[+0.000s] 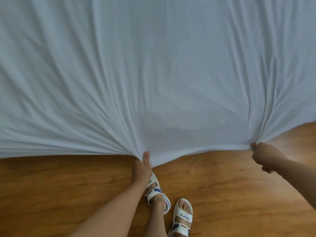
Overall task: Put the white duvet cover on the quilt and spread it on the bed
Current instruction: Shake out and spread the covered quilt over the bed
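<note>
Right now my left hand [142,164] and right hand [264,156] each pinch a bunch of the duvet cover [153,65] along its near edge, fingers curled tight, the cloth billowing in front of me above the wooden floor [68,182]. To do this well I reckon I should pull evenly, hands wide apart, so the folds fanning from each grip flatten. Whether the quilt is inside, I can't tell; no bed shows
</note>
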